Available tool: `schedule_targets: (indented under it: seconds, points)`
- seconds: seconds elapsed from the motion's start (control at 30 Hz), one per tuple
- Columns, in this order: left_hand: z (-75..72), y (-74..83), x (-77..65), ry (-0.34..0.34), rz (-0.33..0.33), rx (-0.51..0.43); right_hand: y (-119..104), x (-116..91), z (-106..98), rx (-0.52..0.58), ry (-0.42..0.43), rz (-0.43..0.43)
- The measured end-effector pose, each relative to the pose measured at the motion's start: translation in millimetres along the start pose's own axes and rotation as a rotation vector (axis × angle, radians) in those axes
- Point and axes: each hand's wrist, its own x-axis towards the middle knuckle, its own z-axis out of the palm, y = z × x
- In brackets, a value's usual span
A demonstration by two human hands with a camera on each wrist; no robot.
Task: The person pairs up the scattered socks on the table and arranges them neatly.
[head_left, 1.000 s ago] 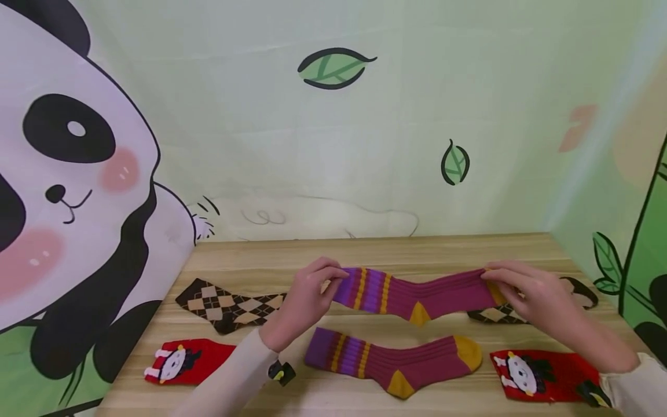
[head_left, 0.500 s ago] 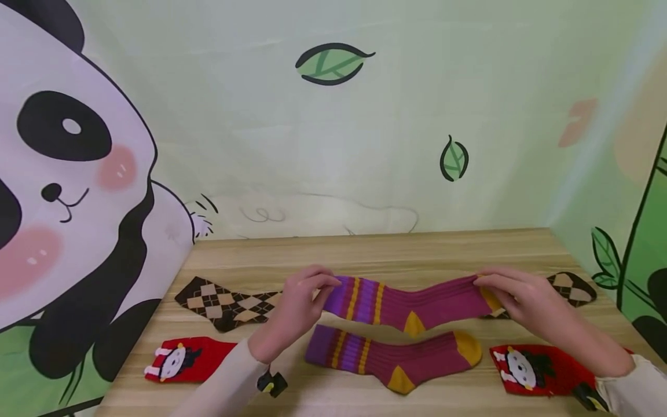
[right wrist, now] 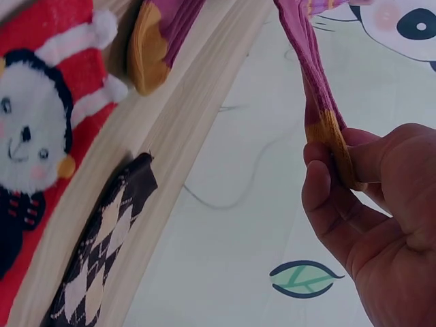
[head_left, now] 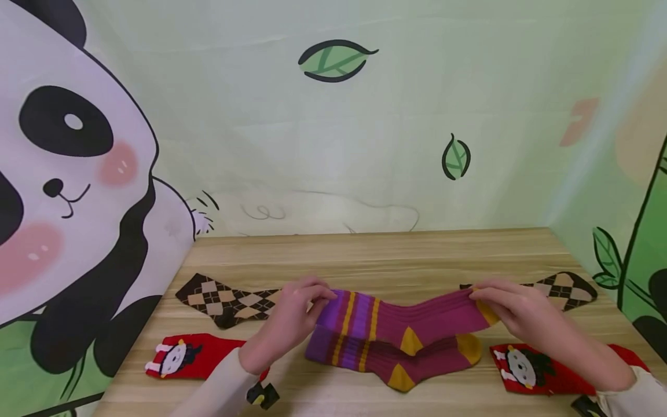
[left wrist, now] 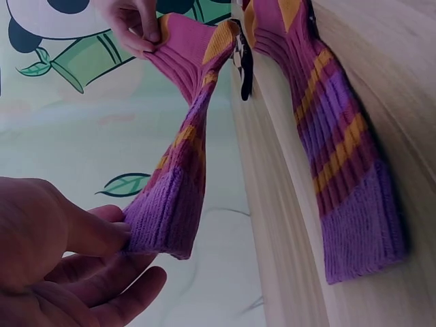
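A maroon sock with purple and yellow stripes is stretched between both hands, raised above the table. My left hand pinches its purple cuff between thumb and fingers, as the left wrist view also shows. At the yellow toe, my right hand pinches the other end; the right wrist view has that toe between thumb and fingers. Below lies a matching striped sock flat on the wood, partly hidden in the head view by the held one.
On the wooden table, an argyle sock and a red sock lie at the left. Another argyle sock and another red sock lie at the right, partly covered by the right arm. A printed cloth wall stands behind.
Both hands have come down and slightly left with the held sock, which now overlaps the top of the matching sock in the head view. More of the right argyle sock shows.
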Motion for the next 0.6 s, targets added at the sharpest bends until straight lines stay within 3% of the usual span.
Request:
schedule_targets:
  seconds: [0.6]
  points:
    - [-2.9, 0.6, -21.3, -0.060, -0.074, -0.017, -17.7, -11.6, 8.7, 0.060, -0.077, 0.036]
